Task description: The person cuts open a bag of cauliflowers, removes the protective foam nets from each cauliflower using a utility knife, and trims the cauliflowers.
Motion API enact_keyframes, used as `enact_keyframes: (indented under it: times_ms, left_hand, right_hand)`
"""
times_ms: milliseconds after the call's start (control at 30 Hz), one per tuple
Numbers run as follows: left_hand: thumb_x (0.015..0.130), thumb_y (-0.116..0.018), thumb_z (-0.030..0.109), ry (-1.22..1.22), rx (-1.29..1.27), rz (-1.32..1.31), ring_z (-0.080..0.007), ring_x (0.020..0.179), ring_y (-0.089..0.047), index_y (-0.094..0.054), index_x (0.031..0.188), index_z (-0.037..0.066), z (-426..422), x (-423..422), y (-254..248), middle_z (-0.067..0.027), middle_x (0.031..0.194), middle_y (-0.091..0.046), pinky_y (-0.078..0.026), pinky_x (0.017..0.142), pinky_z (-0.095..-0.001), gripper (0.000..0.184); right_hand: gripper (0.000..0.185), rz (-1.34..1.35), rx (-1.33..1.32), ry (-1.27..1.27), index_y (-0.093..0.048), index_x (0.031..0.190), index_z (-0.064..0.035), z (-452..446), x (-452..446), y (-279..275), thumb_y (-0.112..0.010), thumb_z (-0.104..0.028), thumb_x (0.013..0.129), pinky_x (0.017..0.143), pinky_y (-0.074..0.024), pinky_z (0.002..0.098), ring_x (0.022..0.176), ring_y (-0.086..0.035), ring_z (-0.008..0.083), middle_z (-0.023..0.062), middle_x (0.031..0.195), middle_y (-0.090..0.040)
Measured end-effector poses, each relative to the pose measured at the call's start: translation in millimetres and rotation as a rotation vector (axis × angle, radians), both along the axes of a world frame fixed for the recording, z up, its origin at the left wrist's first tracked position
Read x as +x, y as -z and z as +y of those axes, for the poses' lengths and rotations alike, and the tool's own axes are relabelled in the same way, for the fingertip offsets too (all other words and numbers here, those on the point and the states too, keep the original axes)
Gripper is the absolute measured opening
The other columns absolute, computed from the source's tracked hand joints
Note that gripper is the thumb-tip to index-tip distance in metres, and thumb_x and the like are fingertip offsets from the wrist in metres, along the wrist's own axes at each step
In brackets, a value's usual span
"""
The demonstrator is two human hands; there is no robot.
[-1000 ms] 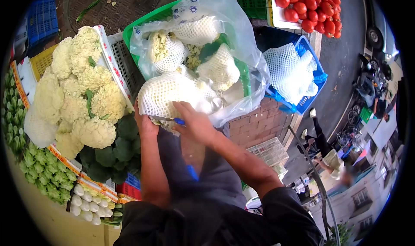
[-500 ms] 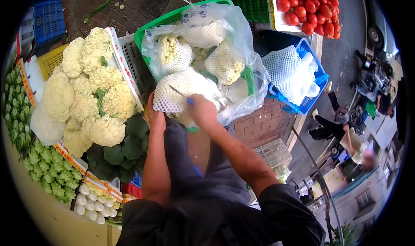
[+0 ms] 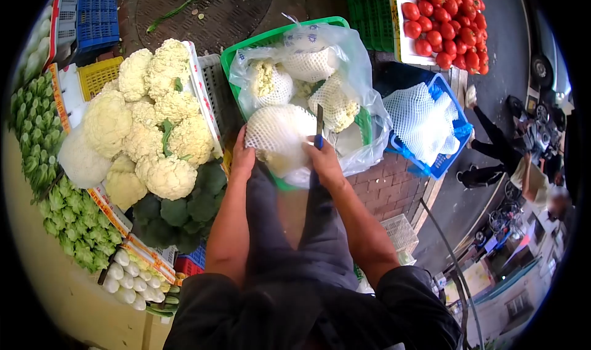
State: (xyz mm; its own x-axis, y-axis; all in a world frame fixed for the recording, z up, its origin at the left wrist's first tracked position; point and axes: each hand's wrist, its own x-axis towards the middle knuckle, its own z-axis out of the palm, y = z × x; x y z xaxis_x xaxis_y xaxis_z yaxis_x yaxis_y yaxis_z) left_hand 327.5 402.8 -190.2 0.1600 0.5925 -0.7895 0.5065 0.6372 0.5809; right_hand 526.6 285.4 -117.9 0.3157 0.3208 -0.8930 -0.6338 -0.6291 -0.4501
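Note:
A cauliflower in white foam netting [image 3: 280,130] lies at the near edge of a green crate [image 3: 229,61] lined with a clear plastic bag [image 3: 369,104]. My left hand [image 3: 242,156] holds its left side, fingers against the netting. On its right side is my right hand [image 3: 324,158], closed round the blue handle of a knife [image 3: 319,125], whose blade points away from me. Several more netted cauliflowers [image 3: 335,101] lie in the bag behind it.
Bare cauliflowers [image 3: 148,113] are piled in a box at the left, beside dark green broccoli [image 3: 194,202]. A blue basket [image 3: 452,153] of empty foam nets stands at the right, below tomatoes [image 3: 443,18]. A person [image 3: 532,178] is on the road at the far right.
The knife has turned from lying across the netting to pointing away from me. My right hand has moved to the cauliflower's right side. The whole view has shifted, and the person has moved right.

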Motion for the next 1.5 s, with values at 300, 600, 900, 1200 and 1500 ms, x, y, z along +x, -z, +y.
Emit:
enact_keyframes:
  times_ms: [300,600,900,1200,1500]
  left_hand:
    - [0.078,-0.073,0.014,0.872,0.658,0.072,-0.0369,0.150,-0.032,-0.048,0.151,0.019,8,33,-70,-0.0151,0.159,-0.041,-0.024,0.120,-0.0612,0.078]
    - [0.083,-0.062,0.008,1.189,0.928,-0.336,-0.0293,0.096,-0.061,-0.070,0.108,0.013,22,116,-75,-0.0046,0.094,-0.070,-0.043,0.096,-0.0448,0.027]
    - [0.082,-0.065,0.011,0.993,0.930,-0.198,-0.0378,0.085,-0.061,-0.063,0.106,0.011,8,119,-48,-0.0133,0.088,-0.067,-0.045,0.080,-0.0480,0.024]
    - [0.098,-0.059,0.021,0.966,0.756,-0.020,-0.0437,0.075,-0.066,-0.057,0.105,0.011,14,136,7,-0.0188,0.078,-0.067,-0.049,0.067,-0.0533,0.013]
    - [0.092,-0.064,0.022,0.816,0.515,0.308,-0.0452,0.103,-0.066,-0.056,0.130,0.009,25,121,54,-0.0260,0.109,-0.070,-0.051,0.091,-0.0534,0.041]
  right_hand:
    - [0.038,-0.098,0.180,-0.563,-0.068,0.100,0.0056,-21,-5,-19,-0.070,-0.032,0.092,0.075,-0.0498,0.0416,0.079,-0.063,0.0244,0.0178,0.083,-0.068]
    - [0.046,-0.315,0.255,-0.443,-0.064,0.122,0.0043,-44,17,-32,-0.076,-0.025,0.089,0.098,-0.0473,0.0364,0.114,-0.058,0.0282,0.0191,0.125,-0.060]
    - [0.034,-0.094,0.108,-0.240,-0.066,0.094,0.0030,-24,24,-39,-0.067,-0.031,0.095,0.068,-0.0467,0.0351,0.073,-0.059,0.0168,0.0083,0.074,-0.063]
    - [0.033,-0.232,0.113,-0.260,-0.062,0.088,0.0017,-17,26,-64,-0.064,-0.031,0.096,0.062,-0.0464,0.0383,0.063,-0.060,0.0219,0.0120,0.068,-0.062]
    - [0.031,-0.012,0.031,-0.024,-0.060,0.081,-0.0041,-128,-8,-103,-0.065,-0.029,0.097,0.057,-0.0445,0.0304,0.060,-0.055,0.0114,0.0021,0.069,-0.060]
